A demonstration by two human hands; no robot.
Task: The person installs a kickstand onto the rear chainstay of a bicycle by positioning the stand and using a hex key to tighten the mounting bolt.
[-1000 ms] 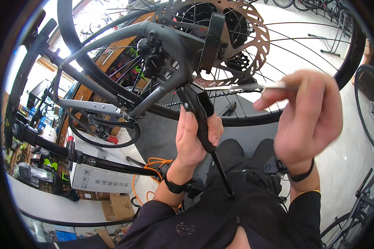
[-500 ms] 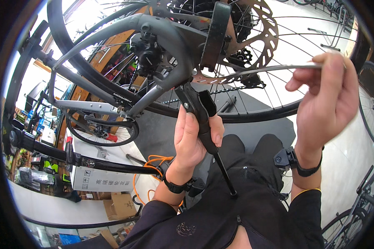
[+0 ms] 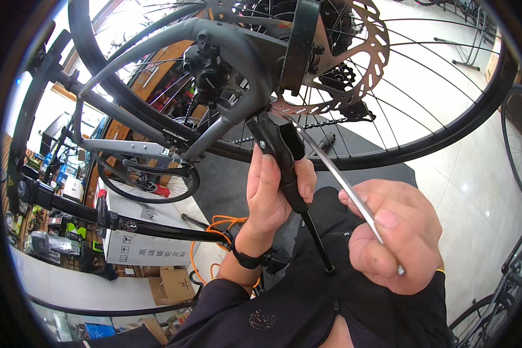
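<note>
My left hand (image 3: 268, 191) is wrapped round the upper part of a black kickstand (image 3: 274, 152), just below where it meets the grey bicycle frame (image 3: 252, 69). The kickstand's thin leg slants down toward my lap. In my right hand (image 3: 403, 238) is a long silver hex key (image 3: 343, 180), pinched near its lower end by thumb and fingers. Its far end reaches up to the kickstand's head, beside the brake rotor (image 3: 377, 52); whether it sits in a bolt I cannot tell. Above hangs the rear wheel with its black tyre (image 3: 383, 155).
A black brake caliper (image 3: 206, 69) sits on the frame. At left a black stand bar (image 3: 156, 230) runs across, near a white box (image 3: 151, 249) and an orange cable (image 3: 192, 264). Tools crowd a wooden bench (image 3: 119, 136). Another bicycle (image 3: 496, 296) stands at right.
My right hand has come down and inward, swinging the hex key from nearly level to a steep slant. My left hand keeps its hold on the kickstand.
</note>
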